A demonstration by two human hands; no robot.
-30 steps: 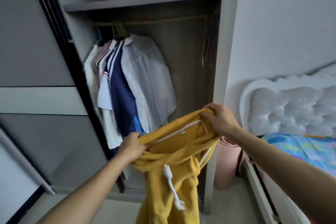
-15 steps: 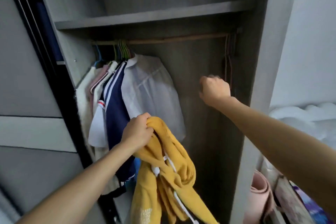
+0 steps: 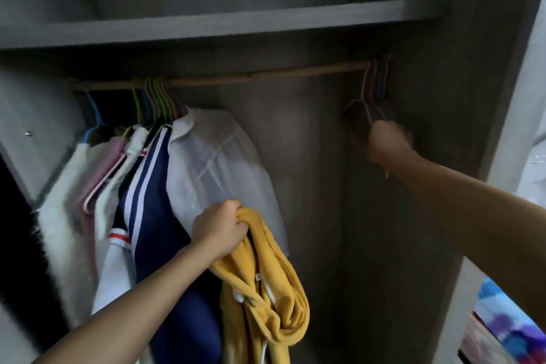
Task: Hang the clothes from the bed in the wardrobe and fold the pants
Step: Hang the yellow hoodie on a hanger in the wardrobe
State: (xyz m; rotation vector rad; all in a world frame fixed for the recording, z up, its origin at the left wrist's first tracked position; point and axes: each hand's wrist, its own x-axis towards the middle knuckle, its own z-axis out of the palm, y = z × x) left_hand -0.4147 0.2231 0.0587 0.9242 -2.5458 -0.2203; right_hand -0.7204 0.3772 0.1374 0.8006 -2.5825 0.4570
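Open grey wardrobe across nearly the whole frame, dim inside. Shelf along the top, wooden rod just under it, running from the left to the upper right. Left half of the rod crowded: white shirt outermost, navy garment with white stripes beside it, then pink garment and fluffy white garment toward the left edge, all on coloured hangers. Middle stretch of the rod bare. Yellow garment at lower centre, bunched and hanging down in front of the white shirt's hem, a white drawcord showing in its folds. Patterned bedding in the lower right corner, outside the wardrobe's side wall. Left hand at centre, fingers curled tight round the top of the yellow garment, in front of the white shirt. Right hand right of centre, blurred, closed in a fist round the bottom of the empty hangers at the rod's right end.
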